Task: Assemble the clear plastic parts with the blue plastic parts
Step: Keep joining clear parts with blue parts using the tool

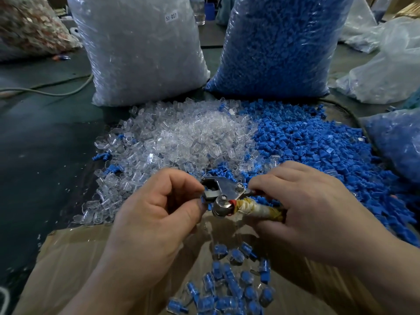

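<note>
A piece (206,204) was held in a metal hand tool (223,194) above the cardboard box (75,253) at the surface's near edge.
The wrapped handle was gripped by the right hand (304,201), the piece pinched at the jaws by the left hand (156,205); clear plastic parts (177,135) and blue plastic parts (318,142) were heaped mid-surface. A square seating was judged needed before squeezing.

A pale grey cable (56,91) curves over the dark green worktop (45,144) toward its left edge. A clear plastic sack of reddish-brown scraps (29,30) slumps at the far left corner. Crumpled translucent white plastic bags (386,71) lie along the right edge.
</note>
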The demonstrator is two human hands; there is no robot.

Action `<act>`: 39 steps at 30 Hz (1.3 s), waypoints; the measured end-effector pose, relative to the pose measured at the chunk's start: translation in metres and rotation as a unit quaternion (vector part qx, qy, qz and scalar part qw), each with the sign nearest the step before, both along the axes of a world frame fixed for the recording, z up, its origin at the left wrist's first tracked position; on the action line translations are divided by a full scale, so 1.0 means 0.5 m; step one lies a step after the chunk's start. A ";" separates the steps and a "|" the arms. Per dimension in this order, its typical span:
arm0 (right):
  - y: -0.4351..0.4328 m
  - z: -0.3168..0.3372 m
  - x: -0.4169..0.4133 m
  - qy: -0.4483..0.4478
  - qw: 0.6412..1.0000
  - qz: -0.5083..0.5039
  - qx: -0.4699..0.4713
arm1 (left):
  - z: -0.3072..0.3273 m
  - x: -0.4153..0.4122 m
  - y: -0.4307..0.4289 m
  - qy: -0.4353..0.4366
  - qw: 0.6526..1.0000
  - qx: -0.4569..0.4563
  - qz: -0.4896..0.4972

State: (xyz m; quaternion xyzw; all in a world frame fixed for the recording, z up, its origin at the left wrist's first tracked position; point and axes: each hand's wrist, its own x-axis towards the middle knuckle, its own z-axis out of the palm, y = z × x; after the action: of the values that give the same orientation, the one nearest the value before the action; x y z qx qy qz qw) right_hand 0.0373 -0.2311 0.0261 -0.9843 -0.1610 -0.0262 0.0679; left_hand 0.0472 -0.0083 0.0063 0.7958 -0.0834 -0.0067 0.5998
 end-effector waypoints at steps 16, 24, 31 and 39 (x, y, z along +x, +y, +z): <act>0.037 -0.004 0.018 -0.080 0.996 -0.018 0.018 | -0.018 0.002 -0.017 0.120 0.993 -0.011 0.013; 0.060 -0.012 0.001 -0.126 0.987 0.078 0.056 | -0.006 -0.019 -0.029 -0.001 1.000 -0.003 -0.022; 0.075 -0.006 -0.009 -0.131 0.977 0.120 0.120 | -0.008 -0.003 -0.013 0.078 0.995 -0.006 -0.065; 0.071 0.012 -0.027 0.172 0.914 -0.058 0.362 | -0.002 -0.012 -0.001 -0.143 0.973 0.120 -0.137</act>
State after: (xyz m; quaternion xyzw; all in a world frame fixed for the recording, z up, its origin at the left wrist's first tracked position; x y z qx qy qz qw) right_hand 0.0236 -0.1955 0.0323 -0.8893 -0.0692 0.0834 0.4443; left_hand 0.0413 -0.0088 0.0055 0.8356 -0.2749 0.0147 0.4754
